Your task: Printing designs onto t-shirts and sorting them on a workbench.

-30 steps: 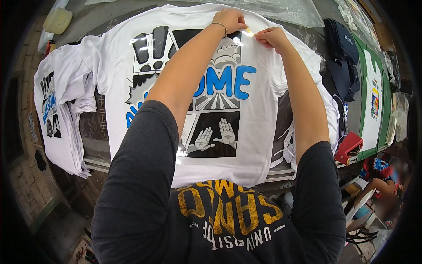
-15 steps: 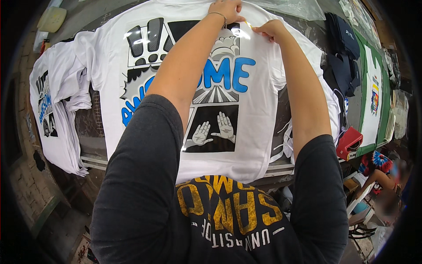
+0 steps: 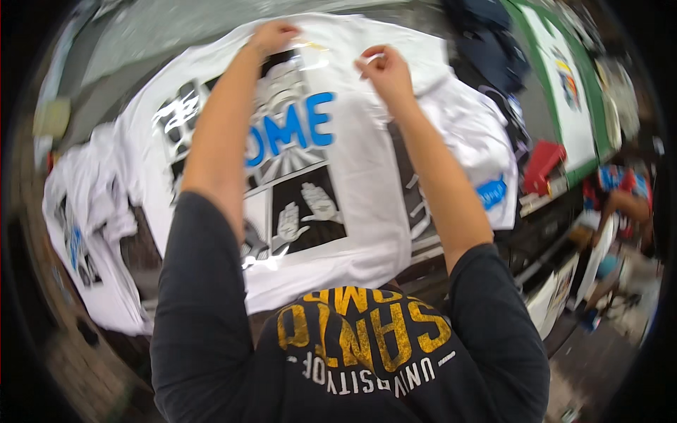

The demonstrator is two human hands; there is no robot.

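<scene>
A white T-shirt (image 3: 377, 190) lies spread before me, its comic-style print (image 3: 307, 218) in black, grey and blue. Glossy clear film (image 3: 335, 248) with bright glare covers the print. Near the film's upper edge is a small yellow strip (image 3: 314, 46). My left hand (image 3: 275, 35) is at the shirt's top, left of that strip, its fingers curled together; what they grip is hidden. My right hand (image 3: 386, 69) hovers over the shirt's upper right part with thumb and fingers pinched. Blur hides whether anything is between them.
More printed white shirts lie at the left (image 3: 84, 233), and white cloth (image 3: 469, 148) is heaped at the right. Beyond are dark folded garments (image 3: 486, 46), a red object (image 3: 544, 167) and a green-framed board (image 3: 543, 84). Another person's arm (image 3: 627, 204) shows far right.
The view has swung, so the shirt appears shifted left. My right hand has come away from the yellow strip and the hands are farther apart. The white heap at right shows more.
</scene>
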